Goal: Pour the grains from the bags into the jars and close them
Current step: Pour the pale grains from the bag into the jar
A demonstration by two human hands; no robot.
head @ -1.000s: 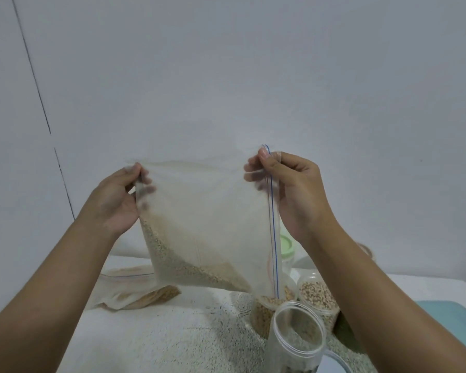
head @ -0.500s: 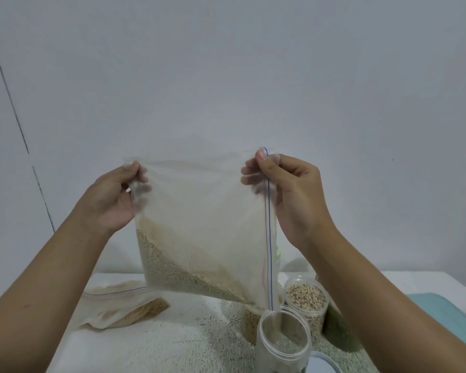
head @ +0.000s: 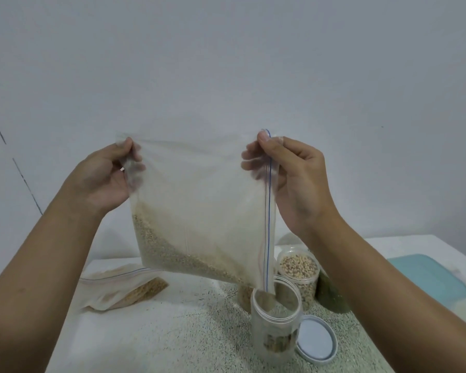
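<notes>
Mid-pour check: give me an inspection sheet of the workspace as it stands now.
Surface: speckled table.
Job's things: grain bag tilted, lower corner at the mouth of the open jar; lid lying beside it; bean jar behind; second bag lying at left.
Clutter: teal container at right.
Hands: left hand and right hand each pinch a top corner of the grain bag.
Cables: nothing seen.
Surroundings: plain wall.

A forearm [head: 388, 281] hides most of a dark green jar [head: 330, 296]; the bag [head: 199, 211] screens perhaps a brown jar [head: 244, 298].
</notes>
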